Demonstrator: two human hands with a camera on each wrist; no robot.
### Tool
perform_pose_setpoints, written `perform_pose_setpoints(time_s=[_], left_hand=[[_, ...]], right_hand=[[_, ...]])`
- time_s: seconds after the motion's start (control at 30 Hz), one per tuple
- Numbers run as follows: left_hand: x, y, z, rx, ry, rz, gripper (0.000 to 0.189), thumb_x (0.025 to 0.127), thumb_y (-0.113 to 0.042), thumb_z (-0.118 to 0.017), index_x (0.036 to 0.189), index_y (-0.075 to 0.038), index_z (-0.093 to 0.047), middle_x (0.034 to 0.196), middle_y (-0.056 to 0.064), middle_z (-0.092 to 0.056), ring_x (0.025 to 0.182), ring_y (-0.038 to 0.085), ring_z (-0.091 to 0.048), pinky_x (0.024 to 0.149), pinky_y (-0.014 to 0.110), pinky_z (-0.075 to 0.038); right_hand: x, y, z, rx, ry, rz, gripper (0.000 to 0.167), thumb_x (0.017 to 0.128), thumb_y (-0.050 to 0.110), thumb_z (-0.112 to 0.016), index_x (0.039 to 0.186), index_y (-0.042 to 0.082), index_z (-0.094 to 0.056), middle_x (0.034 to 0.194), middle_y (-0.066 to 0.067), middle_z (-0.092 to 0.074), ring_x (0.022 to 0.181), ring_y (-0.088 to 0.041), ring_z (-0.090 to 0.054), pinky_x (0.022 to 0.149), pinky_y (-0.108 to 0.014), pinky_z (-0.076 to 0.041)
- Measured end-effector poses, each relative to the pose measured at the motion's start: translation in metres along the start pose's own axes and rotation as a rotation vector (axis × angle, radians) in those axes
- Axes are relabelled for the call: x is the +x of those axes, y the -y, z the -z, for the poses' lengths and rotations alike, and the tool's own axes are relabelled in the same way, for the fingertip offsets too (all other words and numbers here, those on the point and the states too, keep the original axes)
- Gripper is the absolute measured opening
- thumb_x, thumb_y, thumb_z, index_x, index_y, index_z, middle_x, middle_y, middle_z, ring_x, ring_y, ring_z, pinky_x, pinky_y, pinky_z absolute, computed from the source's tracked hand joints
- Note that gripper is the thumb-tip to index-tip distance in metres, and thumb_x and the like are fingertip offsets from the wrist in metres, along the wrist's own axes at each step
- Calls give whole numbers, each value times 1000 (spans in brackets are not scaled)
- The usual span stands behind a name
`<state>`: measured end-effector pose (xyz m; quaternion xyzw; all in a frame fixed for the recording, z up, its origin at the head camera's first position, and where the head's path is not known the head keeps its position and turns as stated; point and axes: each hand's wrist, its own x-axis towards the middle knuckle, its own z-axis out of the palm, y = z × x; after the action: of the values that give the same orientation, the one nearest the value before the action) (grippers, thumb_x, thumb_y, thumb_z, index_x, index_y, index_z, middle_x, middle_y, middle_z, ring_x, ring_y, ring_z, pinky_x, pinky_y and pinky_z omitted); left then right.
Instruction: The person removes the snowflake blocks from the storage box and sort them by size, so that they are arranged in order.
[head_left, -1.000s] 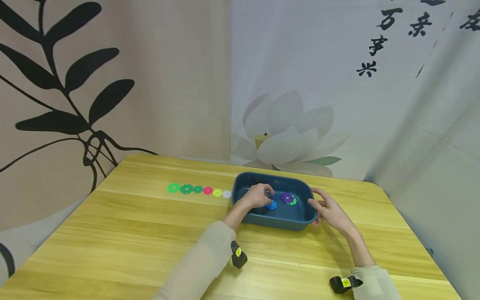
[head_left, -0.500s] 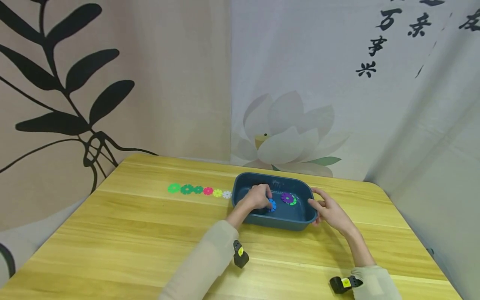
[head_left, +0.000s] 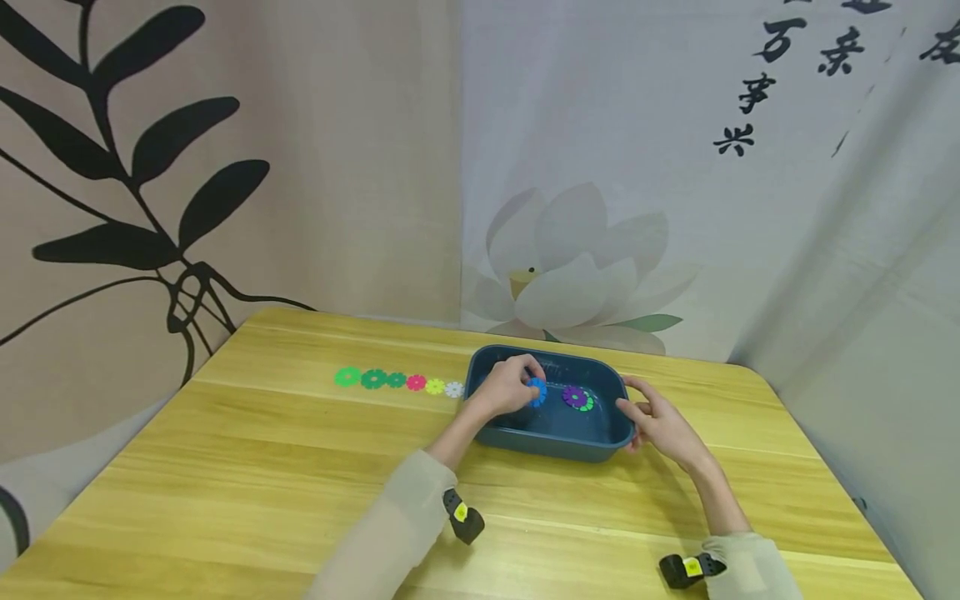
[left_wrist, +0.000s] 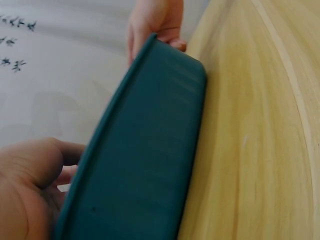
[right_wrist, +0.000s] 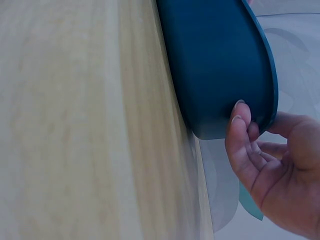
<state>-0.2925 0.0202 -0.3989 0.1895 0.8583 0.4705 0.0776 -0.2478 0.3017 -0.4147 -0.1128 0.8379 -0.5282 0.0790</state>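
Note:
A dark blue plastic basin (head_left: pixel 555 450) stands on the wooden table. Over its left half, my left hand (head_left: pixel 507 387) pinches a blue flower-shaped disc (head_left: pixel 538 393) between thumb and fingers. In the left wrist view the basin wall hides that disc from sight. On the basin floor, a purple flower-shaped disc (head_left: pixel 574 397) partly covers a light green one (head_left: pixel 588 402). My right hand (head_left: pixel 663 423) grips the basin's right end; the right wrist view has its fingertips (right_wrist: pixel 241 111) against the outer wall and the thumb at the rim.
Left of the basin, a row of flower discs runs along the table (head_left: pixel 300 467): light green (head_left: pixel 347 377), dark green (head_left: pixel 374 379), a smaller green (head_left: pixel 396 379), pink (head_left: pixel 416 382), yellow (head_left: pixel 435 386) and white (head_left: pixel 453 389). A printed curtain (head_left: pixel 360 167) hangs behind the table.
The left hand has taken hold of the blue disc and lifted it off the basin floor, shifting slightly left and up. The right hand and the row of discs stay put.

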Motion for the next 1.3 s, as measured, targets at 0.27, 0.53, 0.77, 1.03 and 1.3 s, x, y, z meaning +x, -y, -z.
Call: perform_pose_setpoints(time_s=[0.27, 0.53, 0.77, 1.03, 1.3], left_hand=[[-12, 2, 20, -70, -51, -22, 15, 96, -5, -63, 110, -5, -66, 92, 6, -65, 75, 22, -62, 67, 31, -50], [-21, 12, 41, -198, -108, 6, 19, 96, 2, -60, 114, 1, -66, 92, 12, -61, 78, 23, -62, 81, 44, -59], [-29, 20, 65, -261, -185, 56, 22, 95, 3, -61, 116, 0, -65, 101, 16, -62, 84, 26, -65, 81, 41, -59], [-43, 44, 98, -267, -232, 70, 25, 95, 2, -62, 120, 3, -63, 106, 20, -64, 86, 29, -67, 76, 38, -59], [-61, 74, 132, -240, -262, 124, 29, 99, -5, -61, 128, 1, -60, 115, 23, -59, 92, 33, -65, 84, 45, -57]], right_hand=[[1, -4, 0, -17, -10, -9, 60, 108, 24, -51, 155, 2, -22, 73, -15, -60, 56, -26, -63, 59, -36, -58], [1, -4, 1, -13, -5, -6, 59, 108, 23, -50, 155, 1, -21, 73, -15, -61, 56, -25, -61, 59, -36, -57], [1, -3, 0, -15, -11, -15, 58, 108, 23, -50, 155, 2, -22, 74, -15, -60, 56, -26, -62, 59, -35, -57], [2, -4, 0, -23, -3, -8, 60, 108, 24, -50, 156, 1, -20, 73, -15, -60, 56, -28, -63, 60, -36, -58], [1, -4, 0, -11, -3, -12, 60, 108, 24, -50, 156, 2, -20, 75, -16, -61, 57, -28, -63, 61, -37, -58]])
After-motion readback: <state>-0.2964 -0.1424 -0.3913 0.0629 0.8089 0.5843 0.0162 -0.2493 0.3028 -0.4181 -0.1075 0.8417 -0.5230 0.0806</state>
